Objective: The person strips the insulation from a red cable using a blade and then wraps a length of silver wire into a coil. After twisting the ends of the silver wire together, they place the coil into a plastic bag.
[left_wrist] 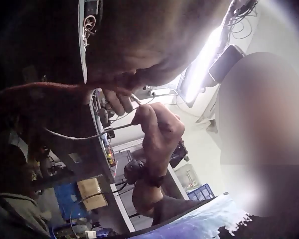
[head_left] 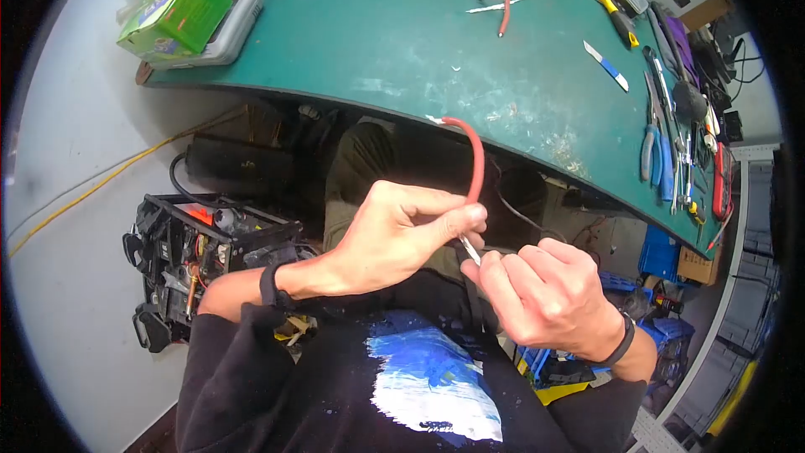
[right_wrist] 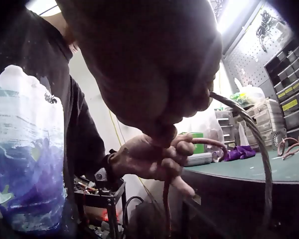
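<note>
A red rubbery cable [head_left: 478, 155] rises from my left hand [head_left: 390, 231], which pinches it between thumb and fingers; its far end lies by the table edge. Between the hands a short pale strand [head_left: 471, 250] shows, and my right hand [head_left: 545, 294] grips it with curled fingers. In the right wrist view, a twisted grey wire [right_wrist: 261, 144] leaves my right hand [right_wrist: 154, 69] and curves down, with the red cable [right_wrist: 209, 142] at my left hand [right_wrist: 149, 157]. The left wrist view shows the grey wire [left_wrist: 79, 137] too, trailing from my right hand [left_wrist: 159, 129].
On the green table [head_left: 360, 25] are more red cable pieces [head_left: 507, 0] with white scraps, a blue-and-white knife [head_left: 605, 65], a yellow-black screwdriver [head_left: 618, 19] and pliers [head_left: 650, 151]. A green box [head_left: 176, 17] sits far left. Below left stands a black cart [head_left: 193, 260].
</note>
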A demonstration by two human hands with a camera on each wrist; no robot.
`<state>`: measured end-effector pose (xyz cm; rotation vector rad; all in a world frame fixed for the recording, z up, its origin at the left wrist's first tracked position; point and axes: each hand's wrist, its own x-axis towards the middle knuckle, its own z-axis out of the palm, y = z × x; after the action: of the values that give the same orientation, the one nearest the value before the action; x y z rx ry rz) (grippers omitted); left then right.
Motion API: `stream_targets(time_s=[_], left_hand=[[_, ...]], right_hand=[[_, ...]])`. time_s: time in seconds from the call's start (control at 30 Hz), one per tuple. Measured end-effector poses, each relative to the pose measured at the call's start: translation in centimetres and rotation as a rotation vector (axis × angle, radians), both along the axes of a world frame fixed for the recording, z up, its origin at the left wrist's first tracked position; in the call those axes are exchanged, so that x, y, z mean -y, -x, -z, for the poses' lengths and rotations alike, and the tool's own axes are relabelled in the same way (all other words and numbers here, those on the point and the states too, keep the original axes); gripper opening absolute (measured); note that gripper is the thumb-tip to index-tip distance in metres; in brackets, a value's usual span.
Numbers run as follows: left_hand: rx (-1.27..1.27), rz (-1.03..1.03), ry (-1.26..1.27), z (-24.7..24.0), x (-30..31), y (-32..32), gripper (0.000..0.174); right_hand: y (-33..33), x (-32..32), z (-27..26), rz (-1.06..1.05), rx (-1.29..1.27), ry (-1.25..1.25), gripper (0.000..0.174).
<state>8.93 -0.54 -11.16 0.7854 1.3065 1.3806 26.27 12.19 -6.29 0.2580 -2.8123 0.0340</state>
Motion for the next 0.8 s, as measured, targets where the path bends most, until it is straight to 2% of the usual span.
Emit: stream_targets(time_s=[0.03,0.1,0.2,0.27,0.3,0.33,0.4,0.43,0.53,0.57,0.63,0.7,0.77,0.8], left_hand=[[-0.002,-0.002,-0.001,0.1,0.1,-0.2,0.023],[0.090,-0.164,-0.076,0.4,0.1,-0.7,0.023],[0.126,-0.274,-0.133,0.5,-0.1,-1.4,0.027],[0.204,-0.277,-0.141,1.1,0.1,-1.5,0.026],[0.283,-0.271,-0.143,1.6,0.2,-1.5,0.026],[0.208,-0.347,-0.219,2.2,-0.3,-0.3,0.032],[0.428,-0.430,-0.446,2.9,-0.3,3.8,0.034],[0.353,-0.492,-0.373,2.4,0.3,2.3,0.034],[0.450,-0.399,-0.228,2.0,0.8,1.3,0.034],[0.491,-0.365,-0.257,2.6,0.6,1.0,0.033],[0.471,-0.372,-0.209,1.2,0.0,0.6,0.033],[0.453,-0.378,-0.198,0.7,-0.5,1.1,0.033],[0.389,-0.219,-0.169,0.9,-0.2,2.0,0.031],[0.388,-0.220,-0.171,0.7,-0.3,1.9,0.031]], right_hand=[[0.2,0.1,0.1,0.004,-0.042,-0.014,0.026],[0.3,0.1,0.1,0.006,-0.056,-0.002,0.025],[0.1,0.3,0.6,0.021,-0.084,0.040,0.024],[-0.1,0.4,0.9,0.031,-0.112,0.065,0.024],[-0.4,0.5,1.0,0.003,-0.066,0.109,0.024],[-0.9,0.7,1.1,-0.021,-0.020,0.152,0.023],[-2.1,1.4,2.4,-0.003,0.011,0.234,0.024],[-2.5,0.8,2.5,0.029,0.020,0.253,0.023],[-2.5,0.0,1.9,0.122,0.002,0.388,0.021],[-2.3,-0.3,1.9,0.141,-0.016,0.426,0.020],[-2.3,-0.6,1.9,0.165,-0.040,0.461,0.019],[-2.5,-0.9,2.3,0.229,0.032,0.613,0.015],[-2.6,-1.1,2.8,0.251,0.052,0.687,0.013],[-2.6,-1.3,2.9,0.270,0.071,0.761,0.012]])
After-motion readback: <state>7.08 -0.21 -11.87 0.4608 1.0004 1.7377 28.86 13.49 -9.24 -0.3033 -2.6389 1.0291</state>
